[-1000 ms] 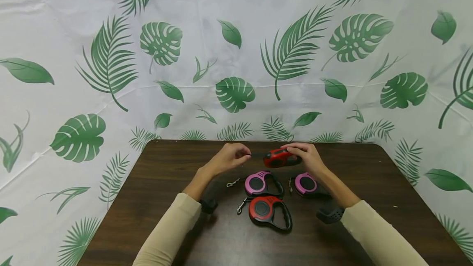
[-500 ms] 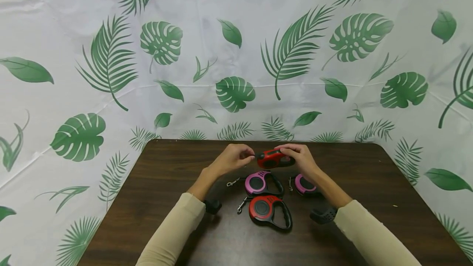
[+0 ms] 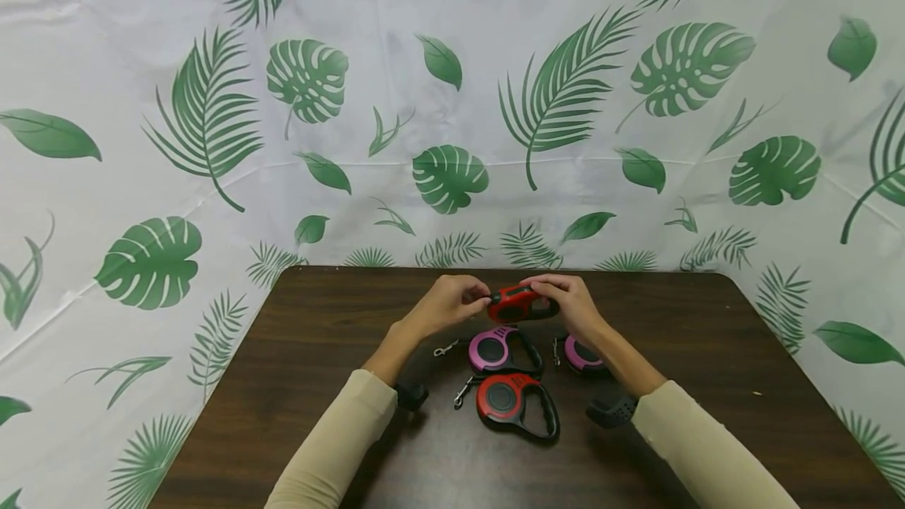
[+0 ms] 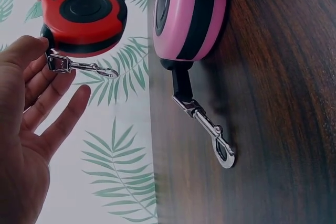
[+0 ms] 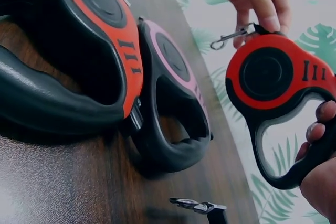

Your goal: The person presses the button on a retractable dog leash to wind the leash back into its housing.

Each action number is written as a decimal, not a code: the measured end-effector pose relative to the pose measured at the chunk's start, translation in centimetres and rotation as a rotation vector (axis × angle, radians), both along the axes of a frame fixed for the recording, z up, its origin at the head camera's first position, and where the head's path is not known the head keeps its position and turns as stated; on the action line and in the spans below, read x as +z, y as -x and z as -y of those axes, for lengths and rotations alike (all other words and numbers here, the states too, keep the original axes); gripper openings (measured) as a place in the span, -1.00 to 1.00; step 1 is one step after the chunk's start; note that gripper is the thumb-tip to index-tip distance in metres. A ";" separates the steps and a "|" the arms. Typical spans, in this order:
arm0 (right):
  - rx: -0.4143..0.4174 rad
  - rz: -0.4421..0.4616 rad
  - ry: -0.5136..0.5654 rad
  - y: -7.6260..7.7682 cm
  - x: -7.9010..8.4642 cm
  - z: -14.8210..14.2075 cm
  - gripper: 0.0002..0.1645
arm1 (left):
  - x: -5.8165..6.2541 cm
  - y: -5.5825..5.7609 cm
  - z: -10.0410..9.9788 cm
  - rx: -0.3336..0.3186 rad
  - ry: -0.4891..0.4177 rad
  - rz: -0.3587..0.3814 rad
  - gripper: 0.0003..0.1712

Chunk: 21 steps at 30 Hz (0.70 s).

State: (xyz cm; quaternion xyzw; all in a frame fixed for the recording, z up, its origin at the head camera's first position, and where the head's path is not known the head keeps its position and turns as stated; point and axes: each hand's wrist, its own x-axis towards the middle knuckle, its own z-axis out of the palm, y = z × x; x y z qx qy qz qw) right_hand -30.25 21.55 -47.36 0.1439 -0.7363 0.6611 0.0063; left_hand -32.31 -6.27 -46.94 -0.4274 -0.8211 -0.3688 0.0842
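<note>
Above the far part of the table, my right hand [image 3: 571, 306] holds a red and black retractable dog leash [image 3: 511, 305] by its handle, with fingers wrapped through the loop in the right wrist view. My left hand [image 3: 452, 303] pinches the short black strap at the leash's outlet between thumb and fingers. The silver snap hook [image 4: 89, 68] hangs free beside those fingers, close against the casing. Below the hands on the table lie a pink retractable leash [image 3: 489, 351] and a second red one [image 3: 500, 400], close together.
Another pink leash [image 3: 583, 354] lies to the right, partly hidden by my right forearm. Snap hooks of the leashes on the wooden table [image 3: 297, 415] point left. A leaf-patterned cloth [image 3: 382, 210] hangs behind the table's far edge.
The right hand and the red leash have moved left toward the left hand. The strap stretched between them has shortened, and the hook end now sits against the casing.
</note>
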 end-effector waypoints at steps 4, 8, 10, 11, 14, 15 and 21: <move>-0.003 0.003 0.006 0.3 0.2 0.2 -0.61 | -0.1 0.1 0.1 -0.006 -0.038 -0.004 -0.81; 0.000 0.026 0.029 0.8 0.4 0.4 -0.54 | -0.1 0.2 0.1 0.006 -0.060 -0.019 -0.74; 0.002 0.044 0.042 1.1 0.4 0.5 -0.52 | -0.1 0.3 0.1 0.017 -0.061 -0.022 -0.70; 0.001 0.050 0.047 1.3 0.4 0.5 -0.51 | -0.1 0.4 0.1 0.022 -0.059 -0.019 -0.68; 0.006 0.074 0.066 1.7 0.2 0.7 -0.52 | -0.2 0.6 0.1 0.036 -0.050 -0.016 -0.65; 0.011 0.076 0.067 1.9 0.1 0.8 -0.52 | -0.3 0.6 0.1 0.042 -0.046 -0.015 -0.64; 0.025 0.079 -0.003 2.7 -0.4 1.3 -0.54 | -0.7 1.1 0.2 0.067 -0.046 0.057 -0.63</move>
